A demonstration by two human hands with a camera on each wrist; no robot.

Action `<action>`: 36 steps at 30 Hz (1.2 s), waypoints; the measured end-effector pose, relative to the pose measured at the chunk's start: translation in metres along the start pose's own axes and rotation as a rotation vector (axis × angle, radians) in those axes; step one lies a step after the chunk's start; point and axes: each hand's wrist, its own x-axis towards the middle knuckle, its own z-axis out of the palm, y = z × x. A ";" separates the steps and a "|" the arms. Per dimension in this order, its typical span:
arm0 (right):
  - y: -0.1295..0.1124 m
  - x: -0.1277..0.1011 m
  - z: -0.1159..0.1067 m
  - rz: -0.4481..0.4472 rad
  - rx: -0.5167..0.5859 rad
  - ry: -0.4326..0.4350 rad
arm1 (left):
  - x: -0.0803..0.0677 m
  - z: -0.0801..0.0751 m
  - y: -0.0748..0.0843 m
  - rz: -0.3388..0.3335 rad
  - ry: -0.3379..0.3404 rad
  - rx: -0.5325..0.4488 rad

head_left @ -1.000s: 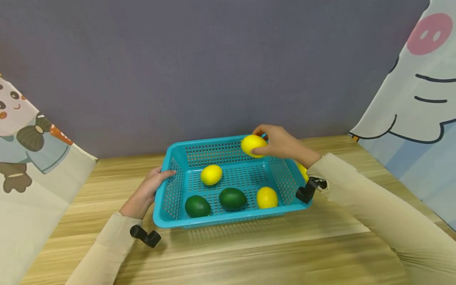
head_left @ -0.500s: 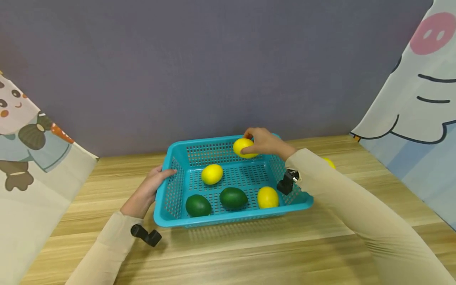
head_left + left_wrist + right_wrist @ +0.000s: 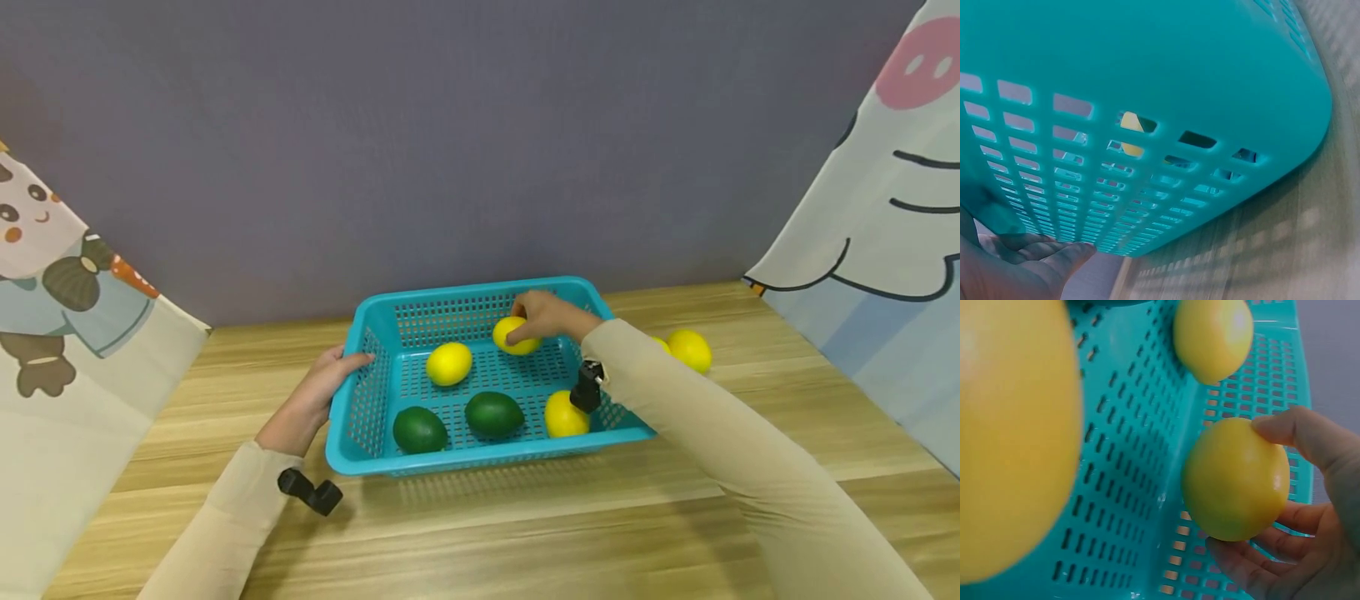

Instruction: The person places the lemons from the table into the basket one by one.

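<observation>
My right hand (image 3: 547, 314) holds a lemon (image 3: 512, 336) low inside the turquoise plastic basket (image 3: 450, 461), near its back right. In the right wrist view, thumb and fingers curl around opposite sides of this lemon (image 3: 1235, 481). My left hand (image 3: 313, 392) grips the basket's left end, its thumb hooked over the rim and the fingers outside against the slotted wall (image 3: 1147, 56). Also in the basket lie another lemon (image 3: 449, 364) left of the held one, a lemon (image 3: 567, 415) at the front right, and two dark green avocados (image 3: 420, 430) along the front.
Right of the basket, a lemon (image 3: 690, 351) sits on the wooden table (image 3: 525, 533), with a second one mostly hidden by my right sleeve (image 3: 675, 417). A grey panel (image 3: 480, 150) stands behind the basket. Cartoon-printed cloths hang at both sides.
My right hand has carried the lemon leftward over the back right rim and lowered it into the basket. Lemons on the table have come into view behind the sleeve. My left hand keeps its hold.
</observation>
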 end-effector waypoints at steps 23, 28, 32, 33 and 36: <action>0.006 0.002 0.008 0.034 -0.062 -0.099 | 0.000 0.000 0.000 0.005 -0.011 -0.009; 0.006 0.001 0.008 0.055 -0.061 -0.110 | 0.000 0.000 0.000 0.003 -0.012 -0.012; 0.006 0.001 0.007 0.066 -0.055 -0.123 | 0.001 0.000 0.000 0.001 -0.010 -0.011; 0.006 0.000 0.007 0.068 -0.055 -0.129 | 0.001 0.000 0.000 0.001 -0.009 -0.011; 0.005 0.000 0.007 0.082 -0.051 -0.141 | 0.001 -0.001 -0.001 0.001 -0.011 -0.008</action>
